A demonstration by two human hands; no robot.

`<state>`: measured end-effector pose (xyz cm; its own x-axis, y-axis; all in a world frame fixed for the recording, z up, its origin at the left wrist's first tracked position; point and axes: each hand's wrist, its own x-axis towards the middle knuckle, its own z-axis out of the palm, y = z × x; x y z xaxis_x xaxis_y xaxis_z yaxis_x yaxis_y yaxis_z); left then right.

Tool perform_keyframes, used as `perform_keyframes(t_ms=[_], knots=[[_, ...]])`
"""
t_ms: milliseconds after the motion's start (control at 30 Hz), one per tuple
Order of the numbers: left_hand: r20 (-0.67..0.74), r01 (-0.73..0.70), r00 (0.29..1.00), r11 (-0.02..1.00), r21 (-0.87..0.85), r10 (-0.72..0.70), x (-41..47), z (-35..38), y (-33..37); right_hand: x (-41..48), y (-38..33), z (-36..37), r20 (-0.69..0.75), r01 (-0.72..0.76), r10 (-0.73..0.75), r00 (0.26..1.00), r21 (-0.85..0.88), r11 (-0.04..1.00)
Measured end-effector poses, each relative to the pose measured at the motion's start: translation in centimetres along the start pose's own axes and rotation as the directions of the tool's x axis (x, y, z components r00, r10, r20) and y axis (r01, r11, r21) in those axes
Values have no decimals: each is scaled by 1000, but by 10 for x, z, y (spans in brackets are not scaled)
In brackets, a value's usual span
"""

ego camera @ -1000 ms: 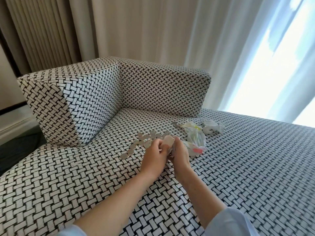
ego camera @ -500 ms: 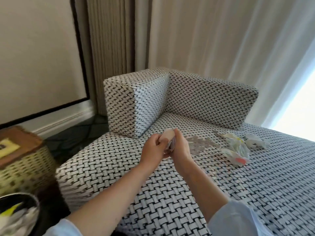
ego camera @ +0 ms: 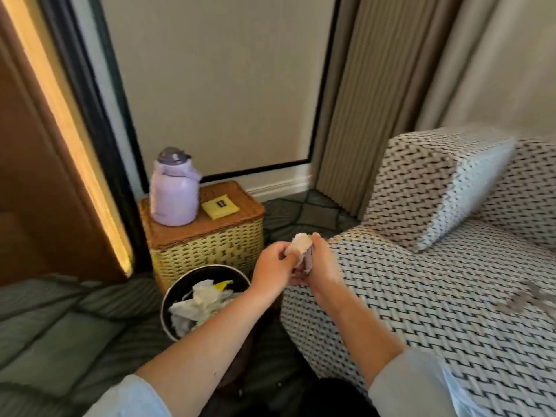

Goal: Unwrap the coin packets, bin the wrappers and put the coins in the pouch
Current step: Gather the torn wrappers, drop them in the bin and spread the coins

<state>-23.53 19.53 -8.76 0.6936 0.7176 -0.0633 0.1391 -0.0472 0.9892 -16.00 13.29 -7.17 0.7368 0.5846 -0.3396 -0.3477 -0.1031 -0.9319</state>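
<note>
Both hands have travelled off the middle of the seat to its left-hand corner since the frame half a second earlier, and the head camera has turned with them, bringing a bin and a side stand fully into the picture. A sofa (ego camera: 421, 311) covered in black-and-white woven fabric fills the right side, with a block-shaped bolster (ego camera: 421, 188) of the same cloth standing at its far end. Behind it a ribbed beige curtain (ego camera: 355, 100) hangs to the dark patterned floor (ego camera: 60, 326). A wicker box (ego camera: 207, 245) stands against the wall, left of the sofa. Just in front of it, on the floor, sits a round dark bin (ego camera: 207, 267) holding crumpled white wrappers (ego camera: 201, 302) (one scrap among them is yellow). A lilac bottle (ego camera: 173, 194) stands upright on the box lid, with a flat yellow card (ego camera: 220, 206) lying beside it. Above the sofa's corner, to the right of the bin, the left hand (ego camera: 272, 269) pinches the pale crumpled top of a coin packet (ego camera: 298, 246) between curled fingers and thumb. The right hand (ego camera: 322, 266) is curled round the packet's lower part, the two hands touching. Loose coins (ego camera: 529, 296) lie blurred on the seat at the far right, well apart from the hands.
</note>
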Motion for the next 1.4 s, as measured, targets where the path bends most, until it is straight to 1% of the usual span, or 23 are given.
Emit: perform_keyframes(t_ms=[100,200,267,333,433,500,533,667,733,800,833,900,967,1033,1100,1267,1367,1400], knots=[[-66,88,994,995,36,-86,-2,-44,-24,8,23,42,91,-139,144,985,-58,989],[-114,212,973,970,123,-198,0,-80,-48,13,48,73,190,-255,266,945,-76,964],[-133,309,947,945,112,-293,3,-96,-63,17,63,87,263,-308,326,908,-105,945],[-151,375,920,923,81,-361,6,-109,-77,20,73,98,304,-358,380,874,-128,925],[-176,452,882,891,54,-437,9,-122,-94,19,81,109,307,-402,426,851,-143,905],[-196,541,827,841,18,-528,8,-129,-102,18,84,113,300,-415,444,844,-159,896],[-210,563,810,826,18,-548,8,-132,-105,18,85,113,292,-406,445,847,-186,895],[-239,546,826,830,115,-510,6,-138,-113,21,85,108,240,-369,438,866,-284,885],[-238,515,847,844,150,-475,6,-135,-107,22,84,104,227,-335,408,884,-300,893],[-232,448,882,883,141,-410,6,-129,-93,20,81,100,204,-270,342,917,-315,910],[-226,409,899,904,126,-376,6,-125,-84,19,78,98,186,-220,287,940,-315,923],[-216,330,928,938,104,-303,7,-116,-65,16,73,90,153,-76,129,980,-311,947],[-198,253,952,964,80,-234,8,-104,-44,11,62,78,113,91,-58,992,-311,946],[-184,182,968,982,51,-170,9,-90,-23,5,46,64,69,216,-204,976,-306,927],[-158,122,980,992,23,-117,11,-69,-3,-2,26,42,6,288,-298,955,-269,919],[-57,2,998,1000,-5,-2,11,1,38,-23,-18,-30,-189,363,-404,895,-218,906],[46,-72,996,997,8,71,3,61,61,-42,-37,-90,-318,393,-438,841,-198,898],[68,-82,994,997,9,82,0,74,66,-47,-41,-103,-335,394,-439,834,-197,898]])
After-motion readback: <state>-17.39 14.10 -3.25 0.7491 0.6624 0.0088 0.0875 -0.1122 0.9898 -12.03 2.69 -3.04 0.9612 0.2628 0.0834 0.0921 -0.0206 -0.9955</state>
